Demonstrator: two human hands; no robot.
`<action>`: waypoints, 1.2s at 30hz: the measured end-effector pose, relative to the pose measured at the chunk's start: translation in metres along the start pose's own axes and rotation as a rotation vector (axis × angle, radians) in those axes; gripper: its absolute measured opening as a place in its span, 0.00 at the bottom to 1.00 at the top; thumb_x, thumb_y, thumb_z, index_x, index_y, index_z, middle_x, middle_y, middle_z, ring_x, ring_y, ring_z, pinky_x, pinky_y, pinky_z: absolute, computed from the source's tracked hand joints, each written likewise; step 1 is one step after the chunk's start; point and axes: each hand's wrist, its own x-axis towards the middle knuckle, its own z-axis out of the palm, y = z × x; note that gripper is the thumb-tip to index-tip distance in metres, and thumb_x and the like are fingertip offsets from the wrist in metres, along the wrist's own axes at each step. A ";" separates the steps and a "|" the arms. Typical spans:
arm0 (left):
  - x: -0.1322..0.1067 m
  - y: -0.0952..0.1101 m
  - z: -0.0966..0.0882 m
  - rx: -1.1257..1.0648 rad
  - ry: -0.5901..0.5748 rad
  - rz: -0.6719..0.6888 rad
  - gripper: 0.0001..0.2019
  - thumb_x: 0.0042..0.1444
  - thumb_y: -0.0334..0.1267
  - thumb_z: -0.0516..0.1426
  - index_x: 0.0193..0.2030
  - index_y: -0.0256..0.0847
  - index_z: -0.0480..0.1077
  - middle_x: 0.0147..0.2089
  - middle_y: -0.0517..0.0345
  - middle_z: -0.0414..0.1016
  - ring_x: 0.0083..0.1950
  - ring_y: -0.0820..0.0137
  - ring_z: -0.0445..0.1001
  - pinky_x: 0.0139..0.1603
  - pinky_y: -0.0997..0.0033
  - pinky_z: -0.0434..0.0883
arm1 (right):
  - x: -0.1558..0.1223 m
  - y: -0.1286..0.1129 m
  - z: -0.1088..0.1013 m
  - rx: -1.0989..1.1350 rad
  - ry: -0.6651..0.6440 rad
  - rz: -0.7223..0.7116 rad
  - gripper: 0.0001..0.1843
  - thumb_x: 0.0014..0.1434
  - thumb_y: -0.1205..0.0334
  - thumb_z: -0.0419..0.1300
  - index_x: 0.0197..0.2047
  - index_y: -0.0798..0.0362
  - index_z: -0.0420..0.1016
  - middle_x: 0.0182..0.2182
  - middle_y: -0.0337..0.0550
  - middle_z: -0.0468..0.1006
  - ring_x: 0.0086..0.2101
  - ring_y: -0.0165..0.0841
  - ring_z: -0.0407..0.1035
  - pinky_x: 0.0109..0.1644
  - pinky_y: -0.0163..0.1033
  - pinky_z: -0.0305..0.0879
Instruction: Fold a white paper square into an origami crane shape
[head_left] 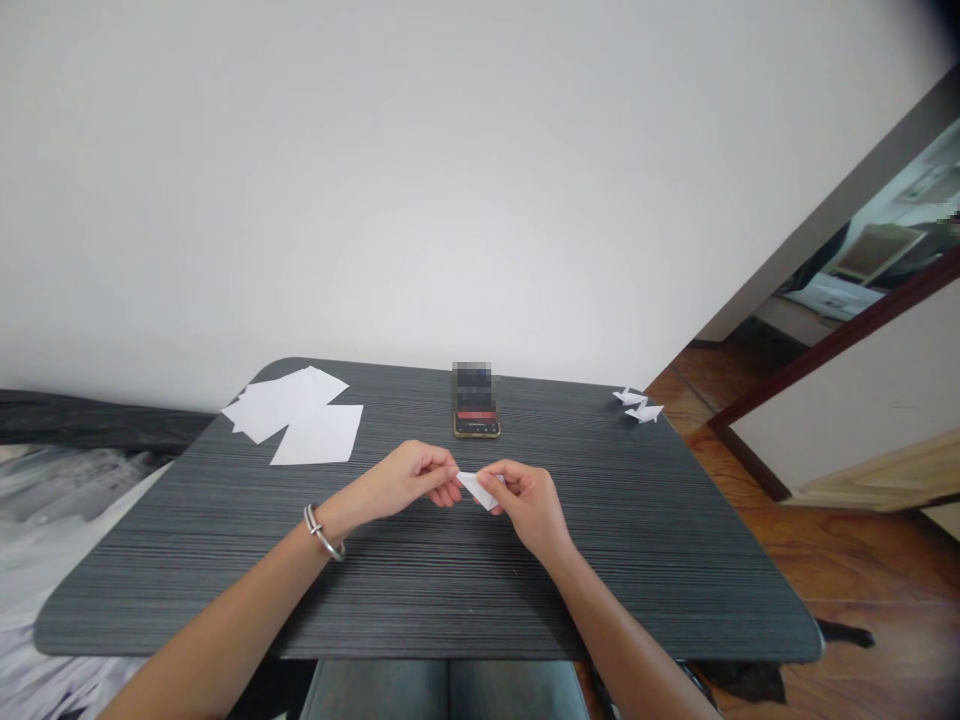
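Eleven entries, largest first. One white wall (480, 180), filling the view beyond the table. One wood-plank floor (847, 570), warm brown, at right. One dark grey table (172, 580) with fine wood-grain stripes and rounded corners. One heap of rumpled grey-and-white fabric (52, 530), beside the table's left edge. One pair of denim-clad legs (442, 690), below the near edge. Several loose white paper sheets (296, 415), overlapping, at the table's far left. One pair of bare hands, held apart above the table's middle: left hand (409, 480) and right hand (525, 505), both with fingers pressed together in a pinch against thumbs. One smartphone (476, 420), gold-edged, lying at the far edge, its screen blurred. Two small folded paper figures (637, 405), close together at the far right corner. One folded white paper triangle (478, 490), pinched at either end between the two hands, lifted off the tabletop. One silver bangle (322, 532), on the left wrist.
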 end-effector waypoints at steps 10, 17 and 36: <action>0.000 0.000 -0.001 -0.117 -0.025 -0.057 0.17 0.53 0.47 0.52 0.28 0.31 0.69 0.27 0.51 0.76 0.26 0.73 0.74 0.31 0.73 0.71 | -0.001 -0.001 0.001 0.006 0.013 -0.005 0.12 0.50 0.56 0.58 0.28 0.56 0.75 0.18 0.40 0.74 0.20 0.29 0.66 0.21 0.32 0.64; 0.001 -0.002 0.001 -0.041 -0.009 -0.008 0.16 0.50 0.47 0.55 0.26 0.32 0.68 0.26 0.53 0.75 0.25 0.74 0.72 0.30 0.74 0.71 | -0.001 0.003 0.002 -0.054 0.003 -0.061 0.12 0.51 0.55 0.57 0.27 0.55 0.75 0.18 0.38 0.73 0.19 0.28 0.65 0.21 0.32 0.63; -0.001 0.003 0.002 -0.035 0.006 -0.016 0.17 0.53 0.47 0.52 0.27 0.32 0.68 0.28 0.52 0.75 0.26 0.74 0.72 0.30 0.74 0.71 | -0.002 -0.001 0.003 -0.006 -0.023 -0.002 0.12 0.51 0.56 0.57 0.28 0.56 0.75 0.17 0.39 0.73 0.19 0.28 0.64 0.20 0.31 0.63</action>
